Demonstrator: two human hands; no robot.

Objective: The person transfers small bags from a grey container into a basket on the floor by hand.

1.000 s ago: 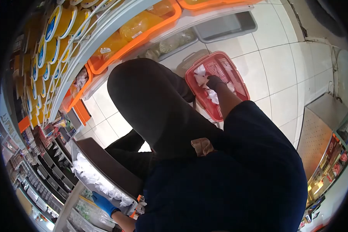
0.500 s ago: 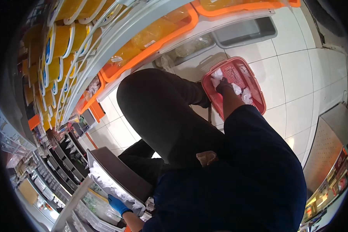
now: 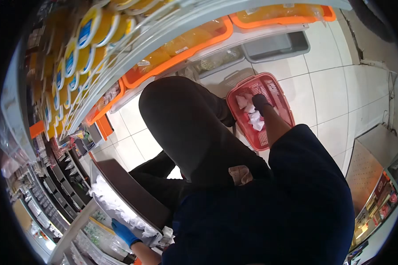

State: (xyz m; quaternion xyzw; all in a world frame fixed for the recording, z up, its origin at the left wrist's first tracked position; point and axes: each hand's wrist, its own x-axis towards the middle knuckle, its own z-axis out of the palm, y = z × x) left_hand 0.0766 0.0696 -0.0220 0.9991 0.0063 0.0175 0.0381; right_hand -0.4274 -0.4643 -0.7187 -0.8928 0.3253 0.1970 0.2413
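Note:
My right hand [image 3: 260,101], in a dark glove, reaches down into a red plastic basket [image 3: 289,115] on the floor. Its fingers are closed at a small white plastic bag [image 3: 250,108], and their tips are partly hidden. More small white bags [image 3: 256,120] lie around it in the basket. At lower left my left hand [image 3: 125,232], in a blue glove, is wrapped on the rim of a tilted dark grey bin [image 3: 128,183]. That bin holds a heap of white plastic bags [image 3: 115,201] and leans beside my legs.
Overhead at left, a wire shelf [image 3: 132,62] carries several yellow-filled tubs [image 3: 90,31]. Orange trays [image 3: 181,55] stand along its base. A grey tub [image 3: 276,46] sits on the tiled floor [image 3: 331,97] behind the basket. My bent knee [image 3: 168,106] lies between basket and bin.
The view has shifted slightly. My right hand has moved within the basket, and the white bags beside it lie differently. My left hand stays at the bin's rim.

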